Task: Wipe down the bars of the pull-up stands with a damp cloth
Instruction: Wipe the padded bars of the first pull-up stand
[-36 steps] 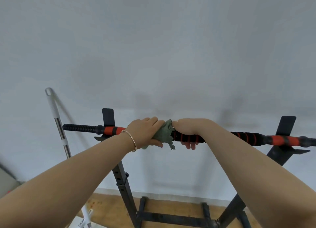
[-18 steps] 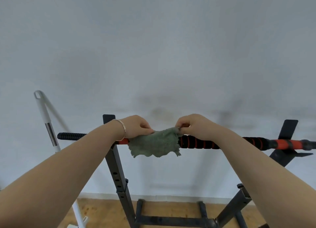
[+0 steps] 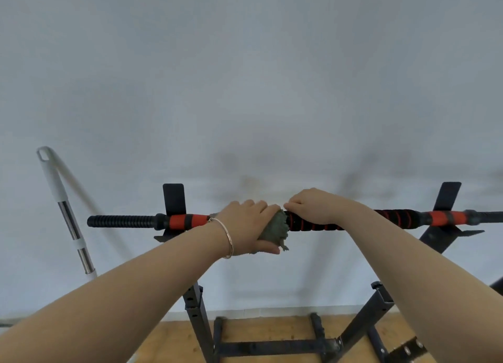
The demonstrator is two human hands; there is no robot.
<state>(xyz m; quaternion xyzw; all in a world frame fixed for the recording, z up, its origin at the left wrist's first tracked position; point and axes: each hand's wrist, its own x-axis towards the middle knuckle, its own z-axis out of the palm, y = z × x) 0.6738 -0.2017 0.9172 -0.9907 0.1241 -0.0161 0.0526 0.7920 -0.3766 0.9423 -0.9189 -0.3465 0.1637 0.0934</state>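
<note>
A pale wall [image 3: 245, 90] fills most of the view. A strip of wooden floor [image 3: 177, 341] is cut off at the bottom edge.

One black stand [image 3: 272, 345] is set close to the wall. Two uprights [image 3: 196, 308] and two top plates [image 3: 174, 196] are counted. The base is cut off below and partly hidden by the forearms [image 3: 136, 294].

One bar [image 3: 122, 221] is laid across the top of the stand, left to right. Its right end is cut off by the frame edge. Its threaded left end is left free, with open room around it. Its middle is hidden under hands and cloth.

One white-and-chrome pole [image 3: 68, 215] is leaned on the wall at far left, well apart from the bar. Its foot is hidden behind the left forearm.

Two hands are counted. The left hand [image 3: 247, 224] is clenched round the one green cloth [image 3: 275, 228]. The cloth is wrapped on the bar right of the orange sleeve [image 3: 187, 221], and the thumb is tucked beneath it. The right hand [image 3: 313, 206] is laid on top of the bar just right of the cloth, fingers curled at the cloth's edge. Whether cloth, bar or nothing is gripped cannot be told.

One thin bracelet [image 3: 228, 240] is worn on the left wrist.
</note>
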